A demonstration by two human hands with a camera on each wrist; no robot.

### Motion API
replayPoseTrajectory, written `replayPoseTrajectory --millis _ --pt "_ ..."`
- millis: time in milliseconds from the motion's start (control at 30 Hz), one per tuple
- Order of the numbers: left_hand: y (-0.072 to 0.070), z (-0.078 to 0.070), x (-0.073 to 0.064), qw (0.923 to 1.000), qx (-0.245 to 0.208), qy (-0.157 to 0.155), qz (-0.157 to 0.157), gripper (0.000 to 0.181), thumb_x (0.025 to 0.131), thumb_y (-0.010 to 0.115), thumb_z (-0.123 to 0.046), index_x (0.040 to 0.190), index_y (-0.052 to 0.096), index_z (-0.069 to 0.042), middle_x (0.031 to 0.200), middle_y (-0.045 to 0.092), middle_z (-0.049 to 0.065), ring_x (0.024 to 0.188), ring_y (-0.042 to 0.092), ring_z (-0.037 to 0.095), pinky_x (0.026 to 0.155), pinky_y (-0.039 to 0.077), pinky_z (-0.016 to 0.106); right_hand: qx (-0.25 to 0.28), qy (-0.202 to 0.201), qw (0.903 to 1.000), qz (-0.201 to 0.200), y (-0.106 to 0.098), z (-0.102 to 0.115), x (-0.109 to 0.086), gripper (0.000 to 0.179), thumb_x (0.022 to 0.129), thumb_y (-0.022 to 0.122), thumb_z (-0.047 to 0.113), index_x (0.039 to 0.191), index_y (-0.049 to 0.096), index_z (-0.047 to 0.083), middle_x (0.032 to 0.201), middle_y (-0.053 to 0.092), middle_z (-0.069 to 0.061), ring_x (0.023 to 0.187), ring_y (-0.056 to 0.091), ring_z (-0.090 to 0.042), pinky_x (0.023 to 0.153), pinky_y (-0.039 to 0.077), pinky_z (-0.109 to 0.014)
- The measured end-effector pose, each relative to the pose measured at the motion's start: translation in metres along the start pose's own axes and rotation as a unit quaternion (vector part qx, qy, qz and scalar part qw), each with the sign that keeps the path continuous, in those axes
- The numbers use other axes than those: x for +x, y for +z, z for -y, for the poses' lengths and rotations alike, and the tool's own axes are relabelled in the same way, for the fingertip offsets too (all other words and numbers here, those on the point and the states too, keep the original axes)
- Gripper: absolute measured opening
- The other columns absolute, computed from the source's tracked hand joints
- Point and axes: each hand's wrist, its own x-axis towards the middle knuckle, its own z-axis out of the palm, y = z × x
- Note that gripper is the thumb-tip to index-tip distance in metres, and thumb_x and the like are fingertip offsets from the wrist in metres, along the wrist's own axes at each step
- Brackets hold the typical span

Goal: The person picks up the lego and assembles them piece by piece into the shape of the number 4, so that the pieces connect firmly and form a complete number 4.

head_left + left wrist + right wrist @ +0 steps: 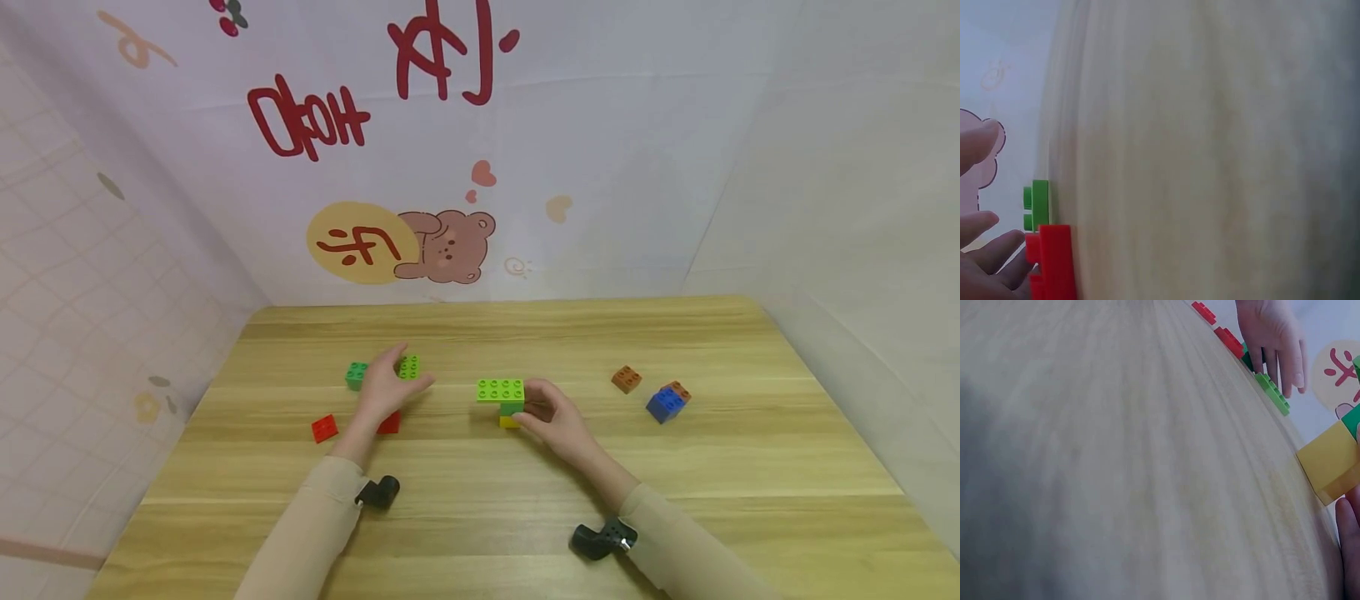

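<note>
My right hand [562,429] grips a small stack of toy building bricks from its right side. On top lies a long lime-green brick [500,390] that juts out leftward; beneath it come a green brick [512,409] and a yellow brick [508,422]. The yellow one shows large in the right wrist view [1327,456]. My left hand [381,387] is held over the table, thumb and fingers spread around another lime-green brick [409,367], with nothing gripped. A red brick [389,423] sits partly hidden under that wrist, and a green brick [356,377] stands left of the fingers.
Farther left on the wooden table [480,517] lies a second red brick [325,428]. At the right are a brown brick [627,379] and a blue brick [665,404] beside another brown brick [681,390]. A printed white cloth [600,150] hangs behind and at both sides.
</note>
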Motion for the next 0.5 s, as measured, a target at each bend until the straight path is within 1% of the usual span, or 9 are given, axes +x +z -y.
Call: replayPoseTrajectory --millis 133,300,500 --pt "-0.002 0.003 0.002 0.9999 0.001 -0.007 0.010 0.082 0.084 0.079 -0.026 0.149 0.038 0.004 0.149 0.041 0.025 0.138 0.035 0.041 0.113 0.030 0.051 0.001 -0.003 1.0000 0.000 0.000 0.000 0.000 0.039 0.088 0.069 -0.009 0.124 0.055 -0.009 0.118 0.060 -0.029 0.111 0.057 -0.044 0.098 0.045 -0.059" --pt "-0.003 0.010 0.004 0.9995 -0.005 -0.017 0.027 0.083 0.085 0.078 -0.024 0.149 0.035 0.006 0.150 0.038 0.026 0.139 0.032 0.041 0.114 0.028 0.051 -0.001 -0.001 1.0000 -0.002 0.001 -0.001 0.000 0.039 0.088 0.070 -0.008 0.124 0.055 -0.009 0.118 0.060 -0.028 0.111 0.057 -0.044 0.097 0.045 -0.058" --pt "-0.004 0.015 0.006 0.9991 0.002 -0.021 0.036 0.083 0.085 0.079 -0.022 0.148 0.036 0.008 0.150 0.036 0.028 0.139 0.031 0.043 0.114 0.027 0.052 0.000 -0.001 1.0000 -0.005 0.000 -0.002 0.000 0.039 0.087 0.070 -0.008 0.123 0.056 -0.010 0.117 0.061 -0.028 0.110 0.058 -0.042 0.097 0.045 -0.058"
